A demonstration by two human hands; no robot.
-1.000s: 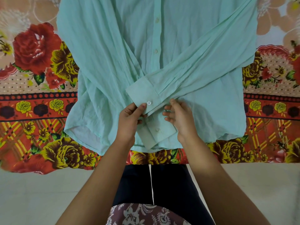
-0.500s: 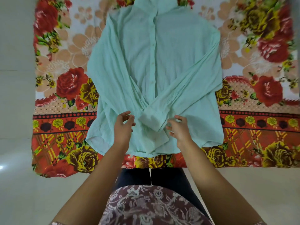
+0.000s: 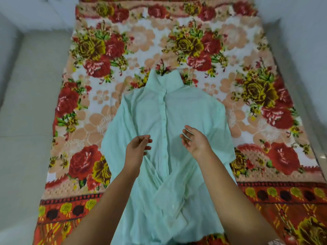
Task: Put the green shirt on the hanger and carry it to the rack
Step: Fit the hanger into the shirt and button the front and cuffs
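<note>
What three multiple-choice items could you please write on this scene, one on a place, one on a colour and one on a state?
1. Where does the shirt lie? A on a hanger; B on the blanket; C over a chair.
2. What colour is the shirt? A pale green; B red; C black.
3. What do the left hand and right hand hold? A a hanger; B a clip; C nothing.
Answers: 1 B, it is spread flat on the floral blanket; 2 A, its cloth is pale green throughout; 3 C, both hands hover over it with loose fingers, empty.
</note>
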